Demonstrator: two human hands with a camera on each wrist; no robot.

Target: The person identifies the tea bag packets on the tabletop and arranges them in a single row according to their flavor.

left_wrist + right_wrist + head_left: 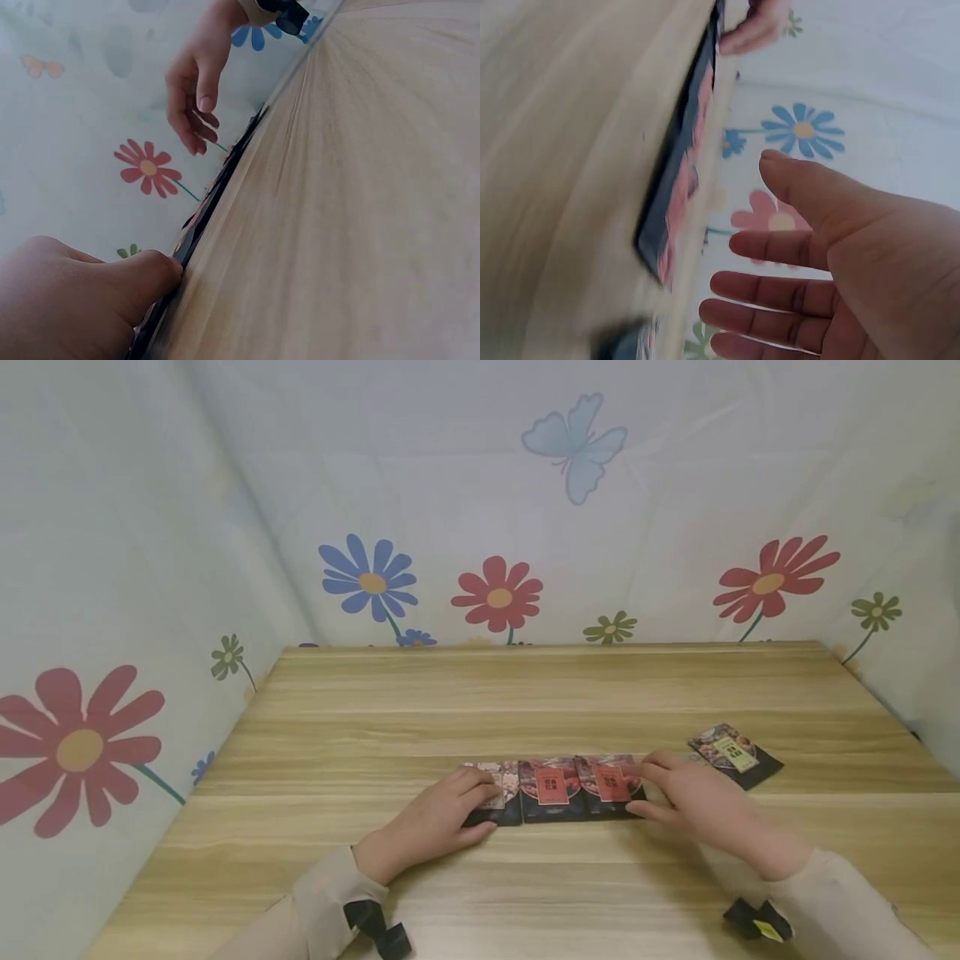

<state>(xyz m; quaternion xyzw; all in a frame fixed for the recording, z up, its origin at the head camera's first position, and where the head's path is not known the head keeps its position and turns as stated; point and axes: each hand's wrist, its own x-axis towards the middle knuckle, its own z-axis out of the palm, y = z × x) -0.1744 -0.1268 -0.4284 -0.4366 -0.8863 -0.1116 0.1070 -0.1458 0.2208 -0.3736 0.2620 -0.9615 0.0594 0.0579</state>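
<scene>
Right grip (699,795): fingers extended, empty | left grip (438,815): relaxed on packet row (553,789) | lone packet (737,755): beyond nearer right grip, rightward, skewed

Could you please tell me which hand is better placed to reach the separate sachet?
Probably the right hand: it holds nothing and is nearer the yellow-labelled sachet, while the left hand touches the leftmost sachet.

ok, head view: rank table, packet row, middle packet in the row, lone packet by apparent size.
1. Table
2. Packet row, partly under the hands
Unranked: middle packet, lone packet; close in size, and the lone one lies farther back.
</scene>
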